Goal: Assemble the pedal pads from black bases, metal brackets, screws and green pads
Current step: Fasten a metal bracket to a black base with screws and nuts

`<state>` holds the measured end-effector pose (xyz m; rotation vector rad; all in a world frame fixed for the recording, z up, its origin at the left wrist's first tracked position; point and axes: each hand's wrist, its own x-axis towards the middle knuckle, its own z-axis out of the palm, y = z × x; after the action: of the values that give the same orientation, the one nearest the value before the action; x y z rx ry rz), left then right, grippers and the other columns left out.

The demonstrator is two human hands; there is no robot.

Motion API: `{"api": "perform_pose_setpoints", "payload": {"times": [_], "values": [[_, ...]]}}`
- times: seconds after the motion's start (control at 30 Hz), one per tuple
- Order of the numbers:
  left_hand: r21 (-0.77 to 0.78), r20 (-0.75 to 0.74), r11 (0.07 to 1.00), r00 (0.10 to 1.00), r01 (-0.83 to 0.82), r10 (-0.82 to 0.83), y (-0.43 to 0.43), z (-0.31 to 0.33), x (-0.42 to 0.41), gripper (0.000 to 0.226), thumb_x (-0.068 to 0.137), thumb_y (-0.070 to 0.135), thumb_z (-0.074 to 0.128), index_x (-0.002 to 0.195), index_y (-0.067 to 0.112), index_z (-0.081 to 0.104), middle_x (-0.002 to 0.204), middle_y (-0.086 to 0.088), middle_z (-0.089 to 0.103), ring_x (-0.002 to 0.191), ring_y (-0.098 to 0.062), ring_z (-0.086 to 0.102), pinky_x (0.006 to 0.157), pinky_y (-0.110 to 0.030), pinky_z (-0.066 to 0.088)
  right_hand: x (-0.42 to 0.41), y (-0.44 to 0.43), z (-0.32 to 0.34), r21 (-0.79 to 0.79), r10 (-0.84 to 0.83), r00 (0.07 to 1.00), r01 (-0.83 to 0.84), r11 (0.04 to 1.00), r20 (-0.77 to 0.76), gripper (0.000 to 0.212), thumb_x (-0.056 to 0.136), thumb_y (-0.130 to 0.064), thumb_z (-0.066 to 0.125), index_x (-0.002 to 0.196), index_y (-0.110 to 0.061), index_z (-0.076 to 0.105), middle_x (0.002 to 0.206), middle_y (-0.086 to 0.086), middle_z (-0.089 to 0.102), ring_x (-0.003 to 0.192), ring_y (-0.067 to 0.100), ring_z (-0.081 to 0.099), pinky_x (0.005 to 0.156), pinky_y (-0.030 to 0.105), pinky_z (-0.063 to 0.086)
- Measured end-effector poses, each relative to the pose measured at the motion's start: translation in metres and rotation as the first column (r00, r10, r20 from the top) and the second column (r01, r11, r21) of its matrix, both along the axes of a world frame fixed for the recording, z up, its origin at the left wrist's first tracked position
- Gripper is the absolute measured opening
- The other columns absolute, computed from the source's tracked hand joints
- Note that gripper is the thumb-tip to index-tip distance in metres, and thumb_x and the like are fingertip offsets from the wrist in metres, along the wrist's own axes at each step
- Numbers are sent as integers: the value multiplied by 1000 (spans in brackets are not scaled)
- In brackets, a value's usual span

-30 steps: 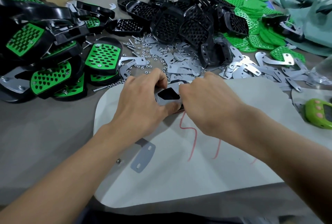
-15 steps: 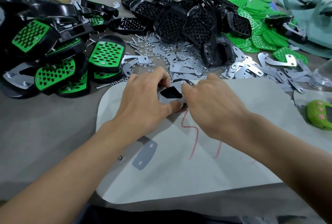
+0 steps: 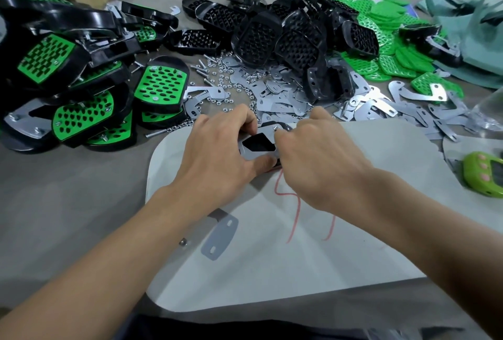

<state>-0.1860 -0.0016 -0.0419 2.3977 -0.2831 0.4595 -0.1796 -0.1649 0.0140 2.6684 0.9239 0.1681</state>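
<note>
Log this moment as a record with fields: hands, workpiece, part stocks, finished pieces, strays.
left hand: grips the metal bracket, thumb on its near edge
right hand: pinches the bracket's far right corner
workpiece: bracket lying on a black base, over the white sheet
stock: black bases, green pads, loose brackets beyond the sheet
finished: green-topped pedal pads heaped at left
stray: flat plate on the sheet beside the left forearm

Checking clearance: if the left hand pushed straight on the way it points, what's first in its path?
The left hand grips the pedal part, so that goes with it. Next, probably the loose metal brackets just beyond, then the black bases; depth is unclear.
</note>
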Motion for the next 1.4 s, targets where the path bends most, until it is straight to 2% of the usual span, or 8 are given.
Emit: {"api": "perform_pose_setpoints", "payload": {"times": [0.23, 0.5, 0.57, 0.8, 0.93, 1.07, 1.27, 1.4], "values": [[-6, 5, 1000, 1000, -28, 28, -1, 2, -1, 50, 65, 68, 72, 88, 32, 45, 79, 22, 51, 91, 28, 35, 69, -18, 28, 2, -7, -1, 52, -87, 996, 87, 995, -5, 32, 88, -16, 48, 67, -22, 25, 58, -2, 31, 51, 20, 27, 64, 36, 22], [-4, -1, 1000, 1000, -7, 7, 0, 0, -1, 50, 64, 63, 74, 89, 31, 45, 79, 14, 57, 94, 10, 44, 71, -30, 26, -2, -3, -1, 74, 55, 997, -50, 996, -56, 9, 83, -14, 30, 88, -21, 31, 82, -1, 53, 84, 24, 40, 80, 35, 24], [-4, 6, 1000, 1000, -4, 4, 0, 0, 0, 50, 64, 63, 75, 89, 30, 45, 80, 13, 57, 93, 7, 45, 73, -29, 25, -7, -2, -3, 46, 38, 997, -35, 998, -70, 13, 85, -14, 39, 91, -18, 28, 75, -2, 40, 83, 25, 38, 80, 36, 24], [-22, 10, 1000, 1000, -6, 7, 1, 0, -2, 52, 66, 56, 85, 90, 26, 51, 80, 14, 56, 88, 26, 37, 67, -29, 24, -12, 6, 0, -47, 17, 999, -18, 999, -37, 51, 55, -5, -10, 87, -17, 28, 74, 2, 39, 76, 27, 31, 80, 40, 27], [-14, 10, 1000, 1000, -9, 9, -1, 1, -3, 51, 69, 60, 81, 89, 26, 50, 81, 11, 59, 90, 25, 37, 67, -29, 24, -9, 1, -1, -77, -11, 999, 7, 997, -47, 9, 78, -16, 31, 88, -16, 31, 69, -1, 32, 76, 26, 33, 77, 38, 23], [-14, 4, 1000, 1000, -19, 19, 0, 1, -2, 50, 67, 58, 82, 89, 26, 50, 80, 17, 55, 91, 28, 35, 70, -18, 28, -4, -2, 8, -87, 41, 998, -45, 995, -53, 20, 79, -9, 21, 87, -19, 35, 68, -3, 34, 74, 26, 37, 75, 36, 23], [-6, 2, 1000, 1000, -21, 21, 0, -2, -1, 51, 67, 52, 87, 89, 27, 50, 79, 18, 53, 91, 26, 37, 70, -31, 26, 6, -8, 13, -98, 154, 984, -162, 982, -86, 16, 85, -9, 37, 81, -22, 45, 62, -4, 32, 70, 23, 40, 74, 35, 28], [-8, 13, 1000, 1000, -20, 20, -1, -2, 0, 49, 64, 59, 77, 89, 27, 50, 80, 15, 57, 90, 24, 37, 69, -31, 25, 0, -2, 11, -57, 35, 994, -41, 998, -101, 28, 81, -9, 45, 64, -19, 26, 55, 0, 25, 49, 22, 24, 63, 37, 23]]}}
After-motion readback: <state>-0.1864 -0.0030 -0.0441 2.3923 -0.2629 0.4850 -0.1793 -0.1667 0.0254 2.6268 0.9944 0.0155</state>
